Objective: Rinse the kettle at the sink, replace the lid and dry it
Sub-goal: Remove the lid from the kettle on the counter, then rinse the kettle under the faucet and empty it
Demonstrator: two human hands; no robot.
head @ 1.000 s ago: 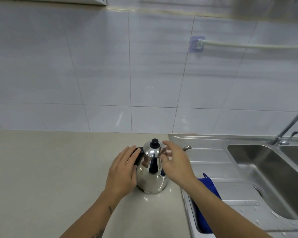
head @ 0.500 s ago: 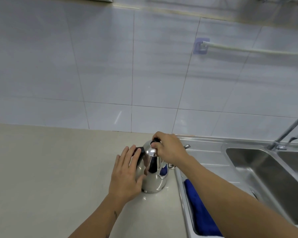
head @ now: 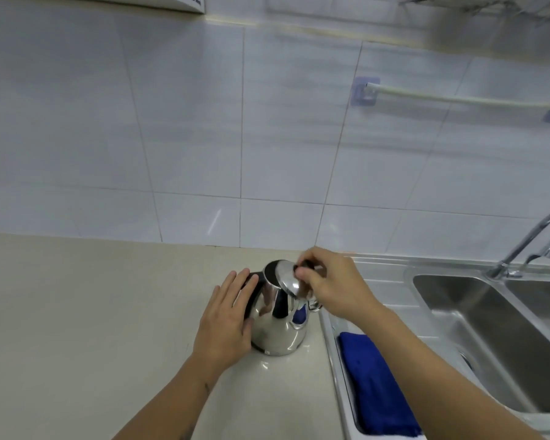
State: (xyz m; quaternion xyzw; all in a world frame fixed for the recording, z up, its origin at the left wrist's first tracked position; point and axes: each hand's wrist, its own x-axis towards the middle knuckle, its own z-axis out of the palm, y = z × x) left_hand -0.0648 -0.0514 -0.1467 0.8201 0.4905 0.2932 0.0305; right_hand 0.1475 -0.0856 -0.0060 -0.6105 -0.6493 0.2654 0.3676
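The right hand (head: 334, 285) pinches the black knob of the lid (head: 286, 277) between thumb and fingertips, and the lid hangs tilted, its near edge lifted off the kettle's mouth and its far edge close to or touching the rim; which of the two cannot be told. The left hand (head: 227, 319) lies with straight, nearly closed fingers against the kettle's side and its black handle, steadying it rather than gripping it.

The kettle (head: 277, 325) stands upright on the pale countertop (head: 77, 328), just beside the raised edge of the steel drainboard (head: 381, 287). A blue cloth (head: 375, 385) lies in the drainboard's trough near the kettle, under the right forearm. The sink basin (head: 496, 331) and the tap (head: 534, 239) sit well apart to the right.

Several things could go wrong from here. The hold on the knob is a small fingertip pinch on a smooth, tilted lid, so the lid could slip and drop onto the kettle or clatter onto the steel. If the lid's edge catches on the rim as it comes away, the pull could tip the kettle, since the left hand only presses on one side and has no closed grip. The kettle must also cross the drainboard's lip to reach the sink, and a polished body could slide in a loose hold.
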